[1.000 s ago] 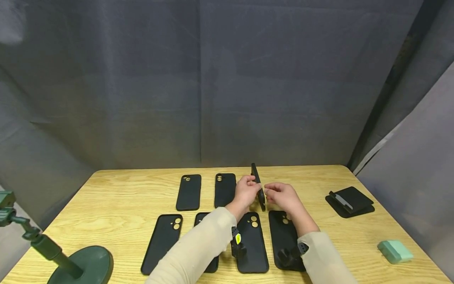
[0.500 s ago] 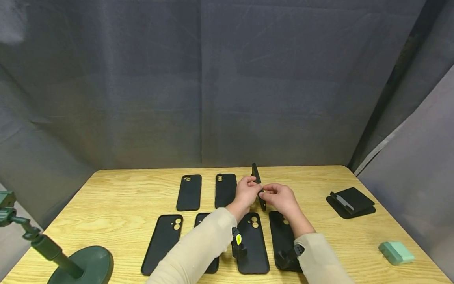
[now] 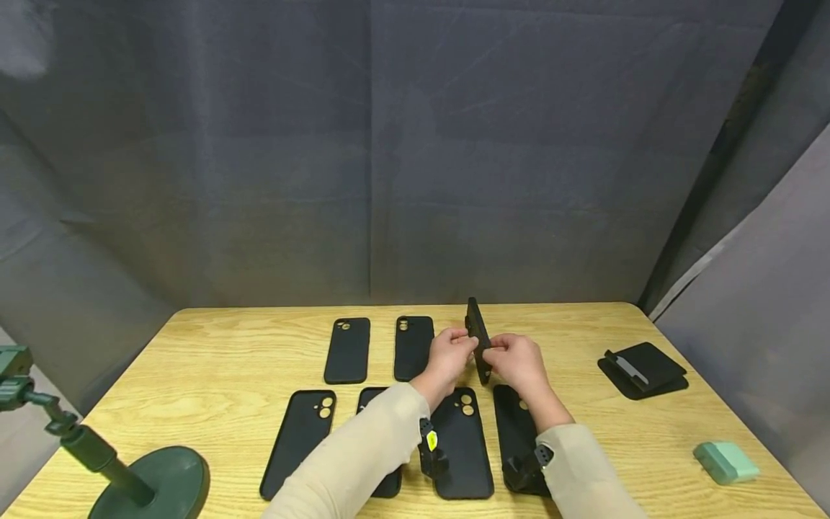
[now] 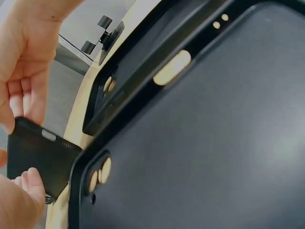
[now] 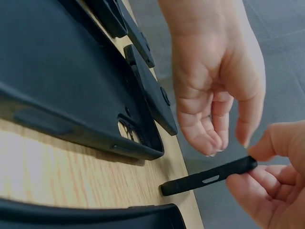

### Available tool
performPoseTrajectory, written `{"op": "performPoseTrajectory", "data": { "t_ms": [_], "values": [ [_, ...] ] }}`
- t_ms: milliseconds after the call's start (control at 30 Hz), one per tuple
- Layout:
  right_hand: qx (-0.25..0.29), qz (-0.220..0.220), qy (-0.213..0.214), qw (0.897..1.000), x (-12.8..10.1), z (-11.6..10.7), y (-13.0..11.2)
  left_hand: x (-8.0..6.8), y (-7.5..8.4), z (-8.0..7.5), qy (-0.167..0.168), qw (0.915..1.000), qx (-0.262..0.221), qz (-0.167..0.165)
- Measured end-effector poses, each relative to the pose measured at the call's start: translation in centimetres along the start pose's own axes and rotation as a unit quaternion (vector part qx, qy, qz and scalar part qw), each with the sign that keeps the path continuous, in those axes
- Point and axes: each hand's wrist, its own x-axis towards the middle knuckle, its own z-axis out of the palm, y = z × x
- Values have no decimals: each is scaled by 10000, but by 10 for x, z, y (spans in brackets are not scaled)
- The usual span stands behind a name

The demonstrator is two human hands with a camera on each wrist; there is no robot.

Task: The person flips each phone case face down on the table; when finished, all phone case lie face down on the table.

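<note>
A black phone case (image 3: 478,331) stands on its long edge above the wooden table (image 3: 214,346), between my two hands. My left hand (image 3: 449,355) holds its left face with thumb and fingers. From the other side my right hand (image 3: 519,360) pinches it. The right wrist view shows the case (image 5: 205,180) edge-on, gripped at one end by fingertips. In the left wrist view the case (image 4: 40,162) shows between both hands. Both sleeves are beige.
Several more black cases lie flat in two rows, among them ones at the back (image 3: 346,349), front left (image 3: 298,443) and under my wrists (image 3: 462,440). A green stand base (image 3: 149,483) sits front left. A black folded holder (image 3: 642,367) and a mint box (image 3: 726,461) lie right.
My right hand has moved left and closed its fingers on the upright case, which the left hand held alone a second ago. The case has tipped slightly.
</note>
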Motion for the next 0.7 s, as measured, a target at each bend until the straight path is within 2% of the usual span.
{"op": "performPoseTrajectory", "data": {
  "t_ms": [167,367,533,700],
  "values": [
    [-129,39,260,9996,-1,-3,0,1,-5,-5,-5,9999,141,58],
    [96,66,564,9983,-2,-5,0,1,-10,-8,-12,9997,247,-1],
    [831,142,634,9944,1,-8,-4,2,-10,-8,6,9999,158,-46],
    [1685,348,551,9835,3,-12,-7,4,-10,-6,-80,9995,-262,-167]
  ]
}}
